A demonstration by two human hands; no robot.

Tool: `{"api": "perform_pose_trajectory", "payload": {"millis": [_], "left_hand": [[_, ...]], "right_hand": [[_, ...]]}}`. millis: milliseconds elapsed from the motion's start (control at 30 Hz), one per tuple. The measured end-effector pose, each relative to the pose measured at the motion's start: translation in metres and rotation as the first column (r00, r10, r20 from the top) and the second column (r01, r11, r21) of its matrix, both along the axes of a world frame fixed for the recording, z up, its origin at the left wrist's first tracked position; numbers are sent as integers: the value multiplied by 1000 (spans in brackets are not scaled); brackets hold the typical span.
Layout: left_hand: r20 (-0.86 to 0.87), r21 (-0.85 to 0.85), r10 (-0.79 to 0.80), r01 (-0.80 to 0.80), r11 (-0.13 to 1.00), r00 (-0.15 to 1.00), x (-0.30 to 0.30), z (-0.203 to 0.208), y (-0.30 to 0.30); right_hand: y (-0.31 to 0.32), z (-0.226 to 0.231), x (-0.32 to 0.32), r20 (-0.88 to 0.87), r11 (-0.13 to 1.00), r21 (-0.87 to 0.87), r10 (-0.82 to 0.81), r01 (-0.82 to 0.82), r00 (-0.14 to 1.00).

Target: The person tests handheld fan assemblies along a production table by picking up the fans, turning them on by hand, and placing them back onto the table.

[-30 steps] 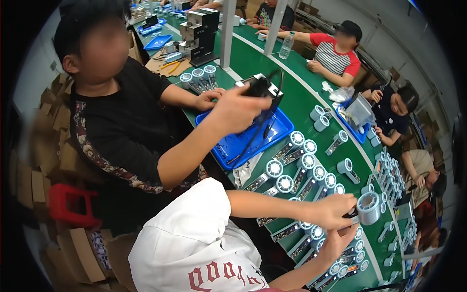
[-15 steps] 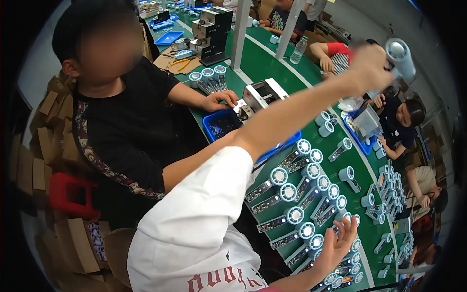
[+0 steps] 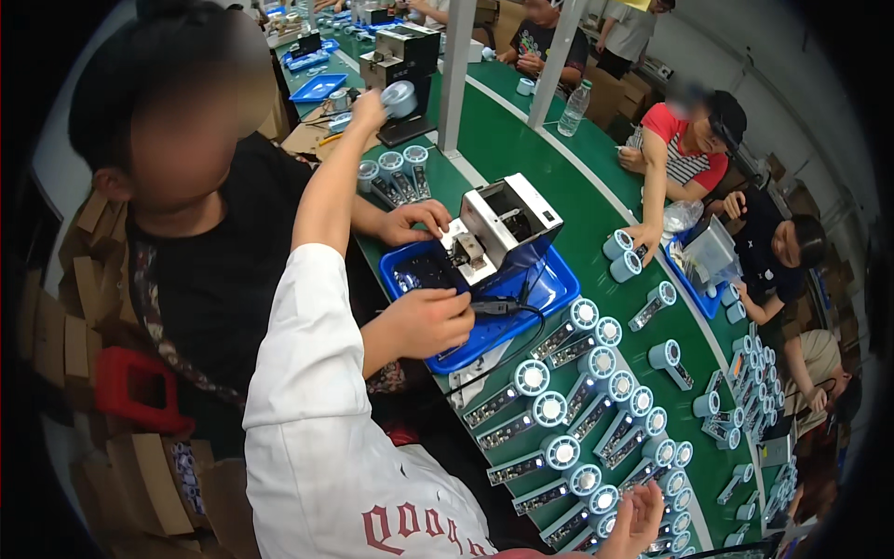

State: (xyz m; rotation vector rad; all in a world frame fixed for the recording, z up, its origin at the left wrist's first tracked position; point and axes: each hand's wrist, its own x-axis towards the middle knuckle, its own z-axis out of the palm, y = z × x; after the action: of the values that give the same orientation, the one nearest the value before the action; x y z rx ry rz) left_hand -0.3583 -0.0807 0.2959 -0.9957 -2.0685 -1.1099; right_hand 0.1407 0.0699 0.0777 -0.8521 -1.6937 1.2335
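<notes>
My left hand (image 3: 369, 112) is stretched out to the far left, closed on a light-blue handheld fan (image 3: 399, 99) with a round head. It is near a dark stacked metal machine (image 3: 400, 63). Three fans (image 3: 393, 168) with circuit boards in their handles lie on the green table below it. My right hand (image 3: 637, 520), low in the view, is open with fingers apart and curled a little. It is beside rows of light-blue fans (image 3: 562, 453) whose handles show bare boards. Whether it touches one, I cannot tell.
To the left, a co-worker in black has both hands at a white-and-black press (image 3: 507, 224) in a blue tray (image 3: 559, 279). Metal posts (image 3: 454, 79) rise from the table. A water bottle (image 3: 575, 107) stands across. A person in red reaches toward fans (image 3: 625, 267). Cardboard boxes and a red stool (image 3: 140, 387) are at left.
My left hand has swung with the fan from the upper right to the far left. My right hand has dropped lower. Across the table, the person in red has reached toward the fans.
</notes>
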Motion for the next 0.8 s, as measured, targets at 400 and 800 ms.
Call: {"api": "perform_pose_trajectory", "payload": {"millis": [400, 800], "left_hand": [[233, -126, -197, 230, 965, 952, -8, -9, 52], [544, -299, -793, 947, 122, 274, 100, 4, 284]], "right_hand": [[-19, -7, 131, -2, 900, 269, -355, 343, 935], [-211, 53, 242, 792, 177, 299, -594, 938, -141]]}}
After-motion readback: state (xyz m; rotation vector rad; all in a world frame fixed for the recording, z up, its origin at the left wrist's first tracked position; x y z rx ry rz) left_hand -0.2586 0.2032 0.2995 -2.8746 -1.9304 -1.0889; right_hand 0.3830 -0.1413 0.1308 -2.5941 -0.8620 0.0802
